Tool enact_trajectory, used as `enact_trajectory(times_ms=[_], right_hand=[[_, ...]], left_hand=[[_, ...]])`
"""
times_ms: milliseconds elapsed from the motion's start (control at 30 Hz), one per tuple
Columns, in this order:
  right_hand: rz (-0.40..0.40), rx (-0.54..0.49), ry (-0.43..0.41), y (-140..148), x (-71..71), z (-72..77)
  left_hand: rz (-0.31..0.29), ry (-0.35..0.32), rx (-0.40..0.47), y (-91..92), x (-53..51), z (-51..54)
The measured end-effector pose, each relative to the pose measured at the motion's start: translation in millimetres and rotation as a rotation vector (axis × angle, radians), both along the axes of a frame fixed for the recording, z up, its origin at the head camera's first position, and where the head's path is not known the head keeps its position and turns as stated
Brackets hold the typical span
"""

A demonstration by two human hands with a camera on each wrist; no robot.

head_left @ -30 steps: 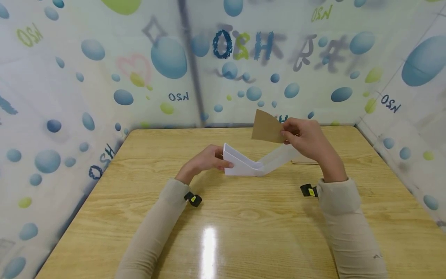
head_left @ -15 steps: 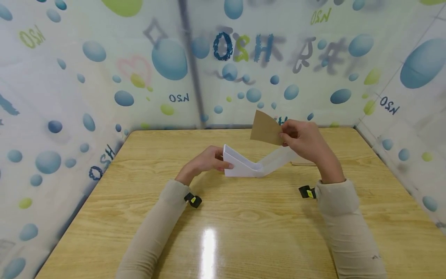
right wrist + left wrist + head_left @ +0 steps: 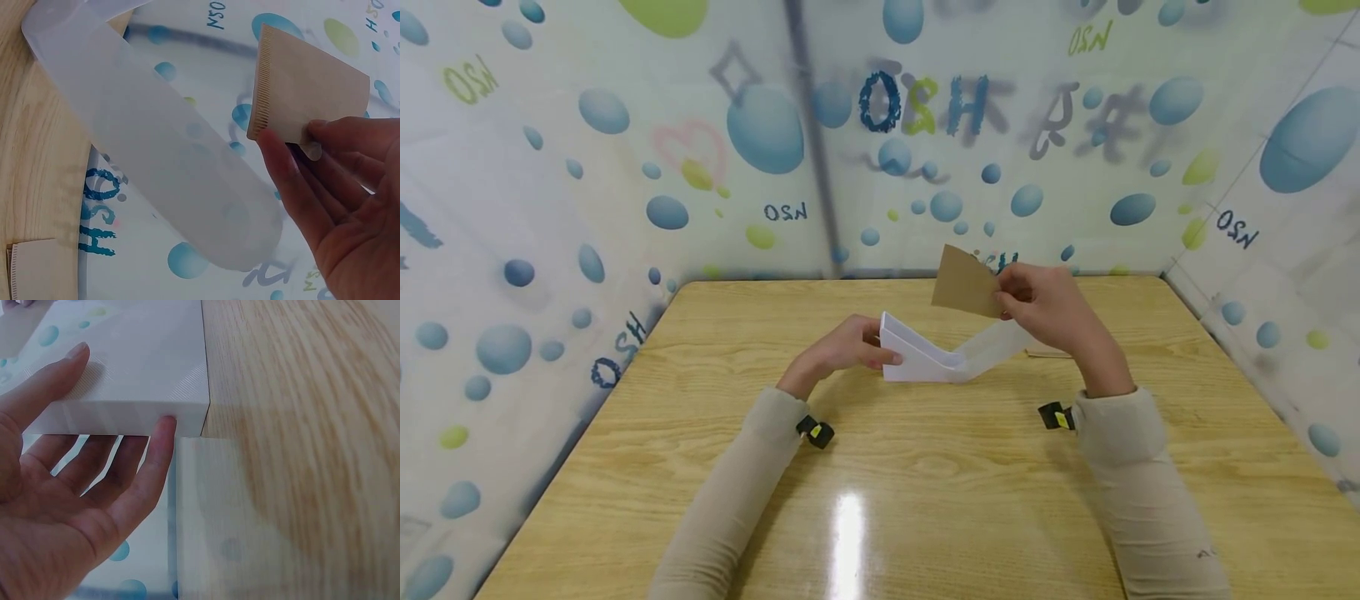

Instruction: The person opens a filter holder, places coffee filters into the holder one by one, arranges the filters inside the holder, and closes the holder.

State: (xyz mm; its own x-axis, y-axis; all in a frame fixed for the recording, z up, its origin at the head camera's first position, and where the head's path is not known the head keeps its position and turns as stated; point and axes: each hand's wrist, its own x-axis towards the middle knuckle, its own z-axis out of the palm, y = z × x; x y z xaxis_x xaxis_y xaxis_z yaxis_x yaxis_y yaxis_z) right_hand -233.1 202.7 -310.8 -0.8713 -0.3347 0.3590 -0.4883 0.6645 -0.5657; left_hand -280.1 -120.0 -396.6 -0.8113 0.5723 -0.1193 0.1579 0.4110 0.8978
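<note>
At the table's middle stands a white open-topped holder with a sloping rim and a translucent flap lid swung out to the right. My left hand grips its left end; in the left wrist view, thumb and fingers lie on different faces of the holder. Above the lid, my right hand pinches a brown paper coffee filter by one corner. Its crimped seam and a small curled edge show on the filter in the right wrist view. The holder's inside is mostly hidden.
More brown coffee filters lie on the wooden table, partly behind my right hand in the head view. A patterned wall sheet rises at the table's far edge. Small black cameras sit at both wrists.
My right hand has shifted slightly left and down with the coffee filter, toward the holder. The left hand and holder stay in place.
</note>
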Motion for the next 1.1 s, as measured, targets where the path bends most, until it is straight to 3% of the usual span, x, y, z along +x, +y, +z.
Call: enact_trajectory(times_ms=[1100], right_hand=[[0.057, 0.062, -0.094, -16, -5.0, -12.2]], left_hand=[[-0.001, -0.012, 0.012, -0.7, -0.8, -1.6]])
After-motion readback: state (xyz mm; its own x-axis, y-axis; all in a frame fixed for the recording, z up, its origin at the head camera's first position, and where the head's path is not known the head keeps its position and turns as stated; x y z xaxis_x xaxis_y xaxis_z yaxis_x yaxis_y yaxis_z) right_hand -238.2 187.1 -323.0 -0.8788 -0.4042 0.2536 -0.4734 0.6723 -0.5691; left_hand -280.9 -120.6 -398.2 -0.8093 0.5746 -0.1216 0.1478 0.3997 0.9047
